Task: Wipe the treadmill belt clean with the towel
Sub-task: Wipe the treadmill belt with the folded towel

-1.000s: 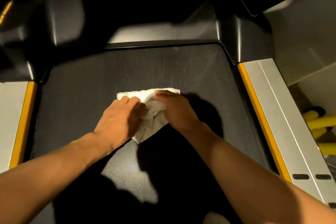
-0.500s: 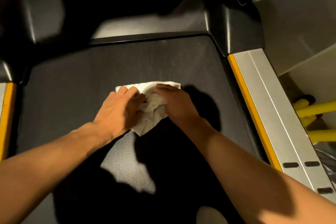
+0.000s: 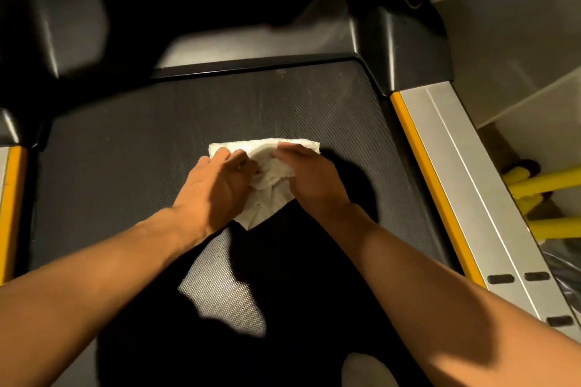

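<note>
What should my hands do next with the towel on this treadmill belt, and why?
Probably push the white towel forward: left hand and right hand hold it down mid-belt, and pale smudges show on the treadmill belt ahead.

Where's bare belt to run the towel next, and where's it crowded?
Free: belt between left hand and left yellow strip; between towel and motor cover; between right hand and right side rail. Crowded: mid-belt, both hands on the towel.

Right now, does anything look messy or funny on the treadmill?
A pale smudge sits unwiped on the belt near the front cover. The towel is bunched, not flat, between the left hand and right hand.
</note>
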